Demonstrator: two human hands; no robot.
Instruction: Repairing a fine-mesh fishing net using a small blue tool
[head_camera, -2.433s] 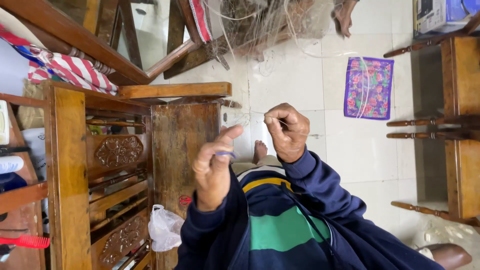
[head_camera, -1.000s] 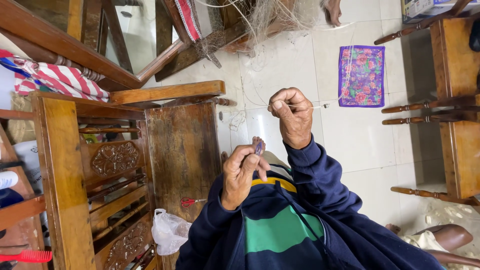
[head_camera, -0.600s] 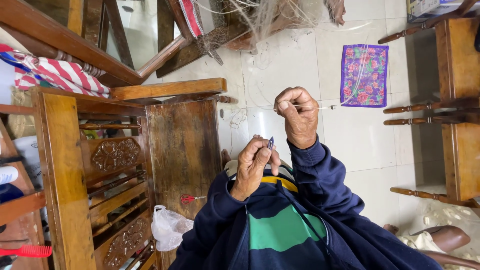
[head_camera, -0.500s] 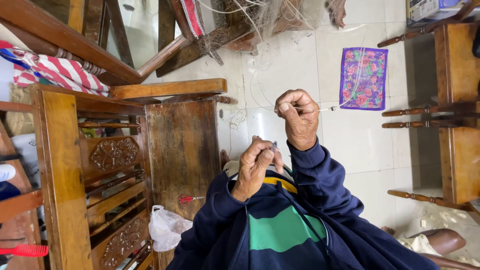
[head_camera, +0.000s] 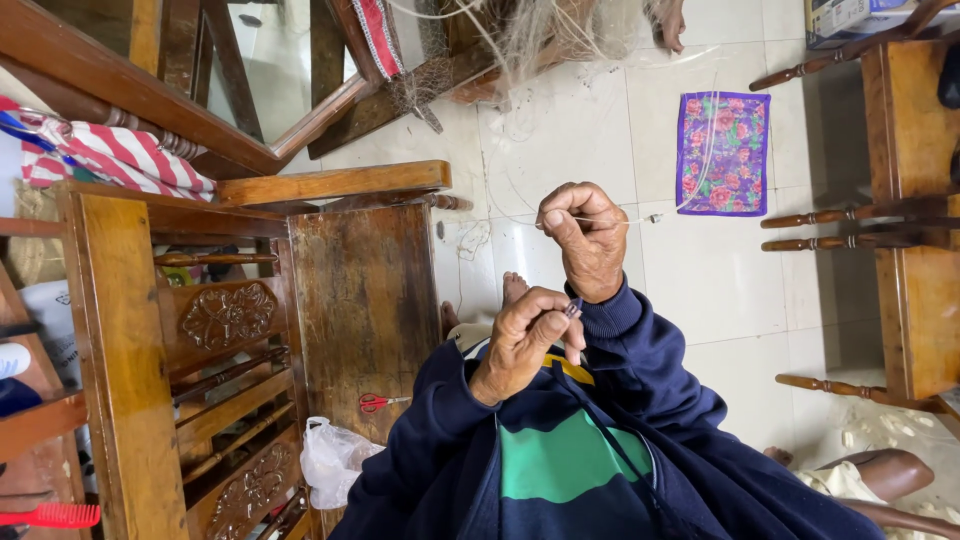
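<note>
left hand (head_camera: 520, 345) has risen close under right hand (head_camera: 585, 240) | left pinches small purple tool (head_camera: 573, 308) | right grips thin line (head_camera: 640, 218) | cardboard box (head_camera: 850, 18) top right on floor

White tiled floor (head_camera: 720, 280) fills the centre. A carved wooden chair (head_camera: 230, 330) stands at left, another wooden chair (head_camera: 900, 220) at right, a floral purple cloth (head_camera: 722, 152) at upper right.

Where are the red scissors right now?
In the head view the red scissors lie on the dark wooden seat at lower centre-left, just above the white plastic bag and left of the person's dark blue sleeve.
</note>
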